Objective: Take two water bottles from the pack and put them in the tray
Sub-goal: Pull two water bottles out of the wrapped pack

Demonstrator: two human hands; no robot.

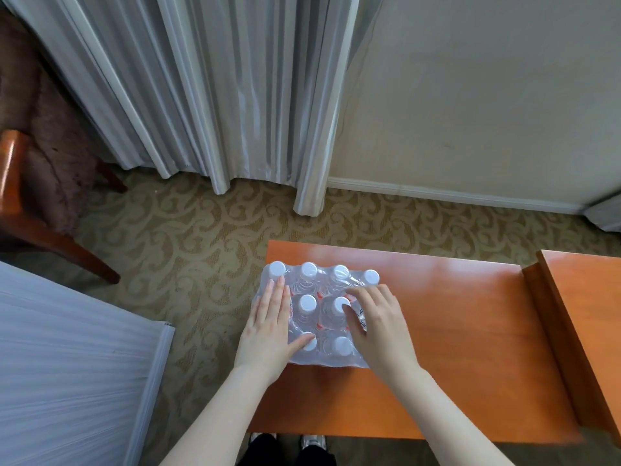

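A shrink-wrapped pack of water bottles (321,290) with white caps stands at the left end of an orange wooden table (453,317). My left hand (270,326) lies flat on the pack's left side, thumb touching a front cap. My right hand (378,322) rests on the pack's right side with fingers curled against the plastic film near a middle cap (340,303). Neither hand holds a bottle. No tray is in view.
A second wooden surface (584,297) adjoins the table at the right. A wooden chair (30,210) stands at the far left. A white bed edge (77,364) is at the lower left. Grey curtains (218,95) hang behind, over patterned carpet.
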